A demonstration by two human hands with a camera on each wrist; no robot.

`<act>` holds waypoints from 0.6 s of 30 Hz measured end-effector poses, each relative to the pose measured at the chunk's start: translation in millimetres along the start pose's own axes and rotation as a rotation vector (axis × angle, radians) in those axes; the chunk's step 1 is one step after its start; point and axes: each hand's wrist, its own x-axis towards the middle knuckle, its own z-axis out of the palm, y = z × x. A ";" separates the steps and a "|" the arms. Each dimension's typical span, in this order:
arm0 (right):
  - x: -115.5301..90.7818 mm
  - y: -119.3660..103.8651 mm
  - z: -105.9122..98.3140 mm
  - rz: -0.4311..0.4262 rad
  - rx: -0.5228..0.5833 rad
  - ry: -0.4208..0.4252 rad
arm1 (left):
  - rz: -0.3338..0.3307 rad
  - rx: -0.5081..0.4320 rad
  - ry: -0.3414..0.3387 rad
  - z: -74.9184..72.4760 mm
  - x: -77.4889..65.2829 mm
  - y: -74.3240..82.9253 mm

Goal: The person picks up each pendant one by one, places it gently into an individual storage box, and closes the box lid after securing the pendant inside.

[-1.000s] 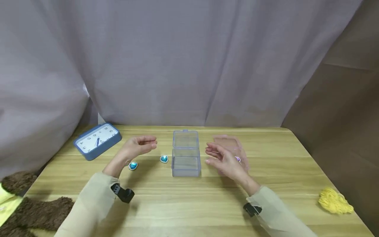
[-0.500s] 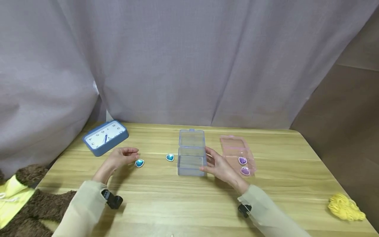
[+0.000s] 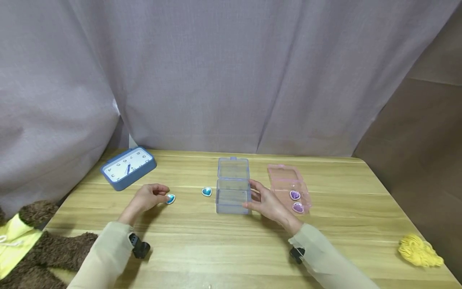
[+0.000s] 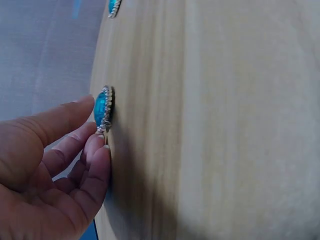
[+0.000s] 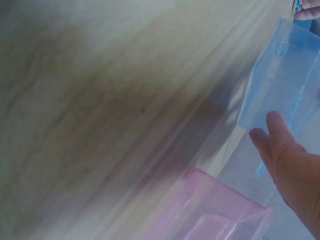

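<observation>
In the head view my left hand [image 3: 149, 196] pinches the near edge of a blue rhinestone gem [image 3: 171, 198] with a beaded silver rim, low on the table. The left wrist view shows the thumb against the face of this gem [image 4: 103, 107] and the fingertips at its lower end. A second blue gem [image 3: 207, 192] lies between that hand and a clear bluish plastic box [image 3: 232, 208], whose lid stands open toward the back. My right hand [image 3: 268, 202] holds the box's right side, thumb at the front corner; its other fingers are partly hidden.
Right of the right hand lies an open pink plastic box [image 3: 285, 173]; two purple gems [image 3: 294, 195] seem to lie in it. A blue clock [image 3: 128, 168] sits back left, a brown plush toy [image 3: 65, 251] front left. Yellow yarn [image 3: 420, 251] lies near the right edge.
Both hands have come down; the right has reached the bluish box and now stays on it. The left has lowered to the left blue gem, its thumb now covering part of it.
</observation>
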 end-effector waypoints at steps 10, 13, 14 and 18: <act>-1.0 0.1 0.3 0.004 -0.042 0.013 | -0.009 0.084 0.053 6.8 0.1 2.0; -1.4 0.0 0.2 0.002 -0.052 0.018 | 0.000 0.103 0.062 7.4 -0.6 3.7; -1.4 0.0 0.1 0.001 -0.052 0.018 | 0.003 0.104 0.062 7.5 -0.7 4.0; -1.9 0.1 0.0 -0.001 -0.065 0.021 | 0.019 0.112 0.068 7.5 -1.4 5.5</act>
